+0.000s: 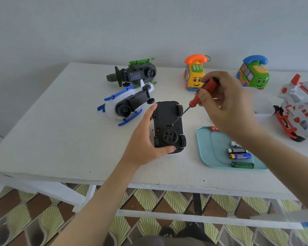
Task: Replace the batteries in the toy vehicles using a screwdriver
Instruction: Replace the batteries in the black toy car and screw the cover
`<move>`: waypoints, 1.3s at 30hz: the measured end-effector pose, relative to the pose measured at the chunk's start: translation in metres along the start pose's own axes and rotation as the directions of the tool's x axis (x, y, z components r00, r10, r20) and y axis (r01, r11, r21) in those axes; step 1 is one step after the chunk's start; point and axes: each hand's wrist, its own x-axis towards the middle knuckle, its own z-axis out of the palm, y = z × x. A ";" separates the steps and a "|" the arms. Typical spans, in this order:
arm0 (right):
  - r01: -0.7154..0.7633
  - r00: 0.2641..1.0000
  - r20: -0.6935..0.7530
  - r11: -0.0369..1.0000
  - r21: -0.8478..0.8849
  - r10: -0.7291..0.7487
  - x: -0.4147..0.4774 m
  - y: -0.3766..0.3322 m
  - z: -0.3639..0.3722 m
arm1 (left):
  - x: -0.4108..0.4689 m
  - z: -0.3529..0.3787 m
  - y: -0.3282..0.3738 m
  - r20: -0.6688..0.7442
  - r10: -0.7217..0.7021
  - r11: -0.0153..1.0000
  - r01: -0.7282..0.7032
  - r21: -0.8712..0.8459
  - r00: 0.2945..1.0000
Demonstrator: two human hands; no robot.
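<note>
An upturned toy car (168, 126) is gripped on the table (60, 121) by the left hand (146, 139); a screwdriver (194, 102), pinched by the right hand (226, 103), is set to its underside, batteries (238, 153) just below that hand

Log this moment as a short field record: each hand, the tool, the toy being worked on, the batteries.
left hand: grips the upturned black plastic toy car on the white table
right hand: grips the red-handled screwdriver
tool tip: on the car's underside, at the edge of its battery cover
battery cover: looks closed
batteries: several loose cylindrical batteries in the pale teal tray, right of the car
</note>
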 end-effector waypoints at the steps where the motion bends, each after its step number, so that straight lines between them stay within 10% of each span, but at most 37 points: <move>1: 0.003 1.000 0.003 1.000 -0.006 -0.003 0.000 0.000 0.000 | 0.000 0.000 0.000 0.000 0.000 1.000 0.000 0.001 1.000; 39: 0.056 0.998 0.037 0.998 -0.042 -0.054 -0.003 -0.006 -0.003 | 0.000 0.001 -0.003 -0.009 0.006 1.000 -0.006 -0.006 1.000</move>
